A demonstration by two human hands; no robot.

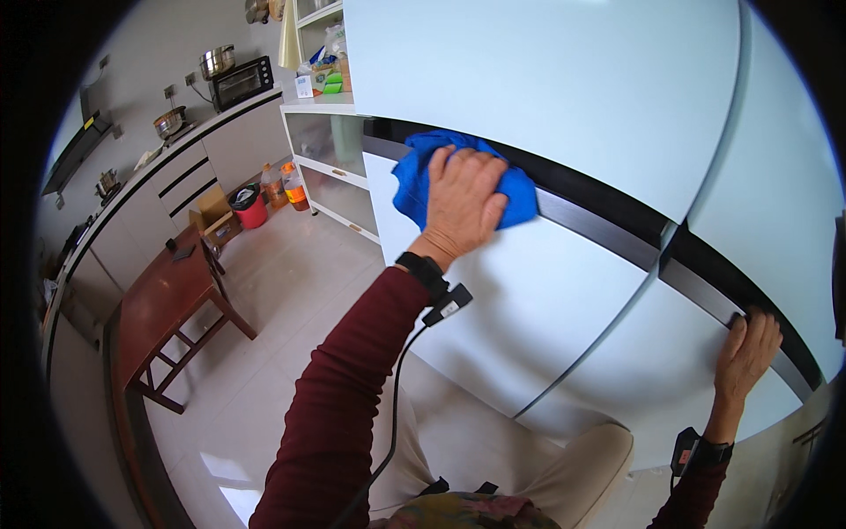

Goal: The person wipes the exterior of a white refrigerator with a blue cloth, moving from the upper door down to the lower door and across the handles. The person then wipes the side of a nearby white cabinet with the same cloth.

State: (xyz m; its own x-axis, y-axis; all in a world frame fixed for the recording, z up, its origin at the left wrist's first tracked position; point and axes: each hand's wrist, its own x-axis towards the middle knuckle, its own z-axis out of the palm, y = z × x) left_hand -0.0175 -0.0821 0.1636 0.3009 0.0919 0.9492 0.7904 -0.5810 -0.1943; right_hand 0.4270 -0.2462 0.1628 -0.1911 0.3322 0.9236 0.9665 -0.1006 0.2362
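Observation:
A white refrigerator with several doors point(529, 59) stands before me, crossed by a black and brushed-metal handle strip point(595, 225). My left hand point(462, 198) presses a blue cloth point(413, 182) against the left part of this strip, the cloth spread beneath the palm and fingers. Farther right, my right hand point(747, 354) has its fingers hooked on the strip's metal edge above a lower door point(661, 370). No cloth shows in the right hand. All the doors in view look closed.
A white shelf unit point(330, 168) with boxes and bags adjoins the refrigerator at the left. Beyond are orange-liquid bottles point(294, 188), a red bin point(251, 211), a cardboard box point(221, 228) and a counter point(192, 132). A reddish wooden table point(165, 291) stands on the tiled floor.

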